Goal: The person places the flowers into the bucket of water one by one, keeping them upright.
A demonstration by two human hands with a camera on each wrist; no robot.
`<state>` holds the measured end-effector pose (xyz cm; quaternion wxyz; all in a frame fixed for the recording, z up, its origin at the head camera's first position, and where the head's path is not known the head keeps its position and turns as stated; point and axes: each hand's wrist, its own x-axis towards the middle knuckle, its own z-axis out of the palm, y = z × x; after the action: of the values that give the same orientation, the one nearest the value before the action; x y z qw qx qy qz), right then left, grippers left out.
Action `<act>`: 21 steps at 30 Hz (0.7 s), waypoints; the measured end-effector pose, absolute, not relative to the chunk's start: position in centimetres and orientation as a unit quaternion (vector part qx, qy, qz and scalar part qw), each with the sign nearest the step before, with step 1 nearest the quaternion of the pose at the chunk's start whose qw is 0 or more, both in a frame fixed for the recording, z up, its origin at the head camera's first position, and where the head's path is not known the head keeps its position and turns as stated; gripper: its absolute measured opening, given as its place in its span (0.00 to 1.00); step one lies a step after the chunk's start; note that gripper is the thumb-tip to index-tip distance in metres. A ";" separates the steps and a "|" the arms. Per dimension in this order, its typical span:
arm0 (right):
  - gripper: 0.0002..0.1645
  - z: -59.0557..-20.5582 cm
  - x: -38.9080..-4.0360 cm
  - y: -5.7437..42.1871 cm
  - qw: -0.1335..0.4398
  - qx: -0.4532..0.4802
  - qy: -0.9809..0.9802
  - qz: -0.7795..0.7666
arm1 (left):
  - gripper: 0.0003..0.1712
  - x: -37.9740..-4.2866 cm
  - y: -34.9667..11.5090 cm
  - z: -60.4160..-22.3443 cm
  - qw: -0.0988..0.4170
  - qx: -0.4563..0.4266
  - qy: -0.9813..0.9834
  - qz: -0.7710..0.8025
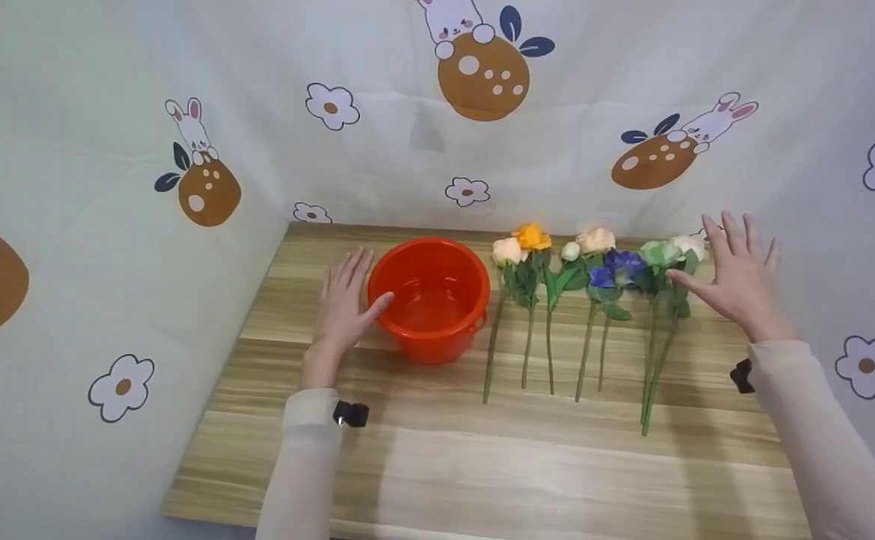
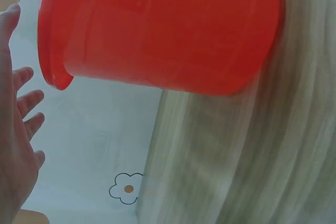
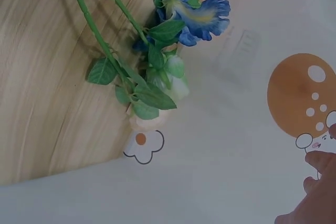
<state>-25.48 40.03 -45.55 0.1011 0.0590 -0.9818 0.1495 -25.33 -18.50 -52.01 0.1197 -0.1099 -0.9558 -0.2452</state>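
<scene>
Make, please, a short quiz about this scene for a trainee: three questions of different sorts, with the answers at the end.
1. Which of these is nearest to the left hand?
A) blue flower
B) bucket
C) orange flower

2. True or false: the right hand holds nothing.

3. Fill in the missing word: in the head view, the flowers lie to the ____ of the bucket.

Key: 1. B; 2. True; 3. right
</scene>
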 end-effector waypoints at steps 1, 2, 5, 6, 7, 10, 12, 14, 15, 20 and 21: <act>0.62 -45.7 -25.4 40.0 0.102 0.060 -0.981 0.151 | 0.46 -25.1 -18.5 -52.2 0.118 -0.111 -0.955 -0.248; 0.62 -45.8 -25.4 39.9 0.101 0.062 -0.981 0.154 | 0.45 -25.0 -18.5 -52.4 0.119 -0.113 -0.954 -0.251; 0.61 -46.1 -25.4 39.7 0.097 0.064 -0.981 0.156 | 0.45 -24.5 -18.5 -52.8 0.124 -0.122 -0.948 -0.267; 0.61 -46.3 -25.3 39.6 0.095 0.065 -0.981 0.157 | 0.45 -24.4 -18.5 -52.9 0.128 -0.125 -0.946 -0.272; 0.61 -46.4 -25.4 39.5 0.093 0.065 -0.981 0.156 | 0.45 -24.4 -18.6 -53.1 0.130 -0.127 -0.943 -0.277; 0.60 -46.8 -25.3 39.2 0.089 0.066 -0.982 0.155 | 0.44 -24.3 -18.7 -53.5 0.133 -0.132 -0.939 -0.289; 0.59 -47.0 -25.3 38.9 0.088 0.068 -0.982 0.154 | 0.44 -24.3 -18.7 -53.8 0.134 -0.133 -0.937 -0.294; 0.59 -47.3 -25.2 38.6 0.086 0.071 -0.982 0.153 | 0.43 -24.2 -18.8 -54.1 0.130 -0.131 -0.936 -0.300; 0.59 -47.4 -25.1 38.4 0.085 0.072 -0.982 0.151 | 0.43 -24.2 -18.9 -54.2 0.127 -0.129 -0.936 -0.303; 0.58 -48.3 -25.3 37.2 0.083 0.085 -0.977 0.177 | 0.42 -24.1 -19.0 -54.6 0.121 -0.117 -0.933 -0.319; 0.57 -48.5 -25.3 36.9 0.085 0.090 -0.974 0.187 | 0.42 -24.2 -19.0 -54.7 0.123 -0.116 -0.930 -0.326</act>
<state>-25.35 36.94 -48.51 0.0850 0.0903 -0.9745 0.1871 -24.17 -19.03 -54.66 0.1228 -0.1163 -0.9303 -0.3256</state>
